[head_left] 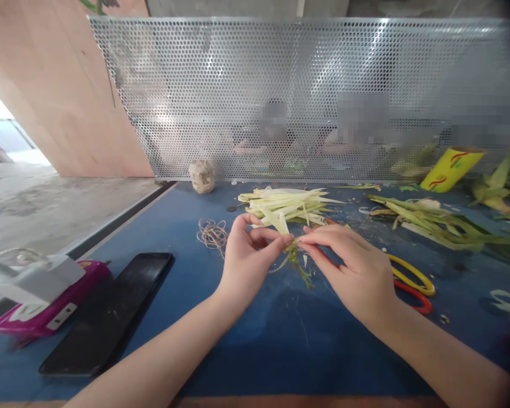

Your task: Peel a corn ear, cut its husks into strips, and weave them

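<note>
My left hand point(249, 258) is closed in a pinch, thumb and fingertips on a small green, stringy plant piece point(300, 265) above the blue table. At the same piece my right hand point(357, 266) pinches from the other side. Loose fibres hang from it, and the exact grip is partly hidden by my fingers. Just beyond my hands lies a pile of pale husk-like strips point(287, 203). A loose coil of thin brown twine point(211, 233) rests left of my left hand. Scissors with yellow and red handles point(414, 277) lie by my right wrist, their blades hidden.
A black phone point(110, 311) and a magenta power strip point(79, 292) with a white plug lie at left. Long green leaves point(437, 224) and a yellow roll point(453, 169) are at right. A whitish lump point(202, 177) stands before the perforated metal panel point(238, 73); people are behind it.
</note>
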`<control>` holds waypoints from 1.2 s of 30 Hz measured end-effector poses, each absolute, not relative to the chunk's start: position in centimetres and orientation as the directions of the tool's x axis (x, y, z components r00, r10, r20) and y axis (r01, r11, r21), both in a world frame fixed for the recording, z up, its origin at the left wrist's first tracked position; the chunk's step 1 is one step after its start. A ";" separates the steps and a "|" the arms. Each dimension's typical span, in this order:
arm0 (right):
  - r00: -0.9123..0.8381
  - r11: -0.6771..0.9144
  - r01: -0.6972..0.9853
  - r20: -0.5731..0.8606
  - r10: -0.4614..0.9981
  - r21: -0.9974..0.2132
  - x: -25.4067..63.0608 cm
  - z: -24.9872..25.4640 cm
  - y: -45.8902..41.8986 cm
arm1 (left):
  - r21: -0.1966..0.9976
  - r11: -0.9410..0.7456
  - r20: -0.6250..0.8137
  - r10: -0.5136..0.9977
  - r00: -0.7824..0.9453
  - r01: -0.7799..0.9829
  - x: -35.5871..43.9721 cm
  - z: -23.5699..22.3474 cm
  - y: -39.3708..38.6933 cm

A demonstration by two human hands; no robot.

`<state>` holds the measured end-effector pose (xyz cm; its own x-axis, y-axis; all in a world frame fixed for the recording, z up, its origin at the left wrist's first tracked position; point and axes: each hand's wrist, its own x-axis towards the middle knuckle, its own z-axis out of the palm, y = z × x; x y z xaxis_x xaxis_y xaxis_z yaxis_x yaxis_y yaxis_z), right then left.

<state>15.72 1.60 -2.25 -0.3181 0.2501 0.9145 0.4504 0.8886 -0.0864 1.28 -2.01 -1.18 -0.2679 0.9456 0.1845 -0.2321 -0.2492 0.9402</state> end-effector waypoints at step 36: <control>-0.653 0.815 0.094 0.653 -0.383 0.572 17.0 -0.9 1.3 | 0.927 -0.234 0.194 0.968 -0.160 -0.295 1.5 -1.5 -2.1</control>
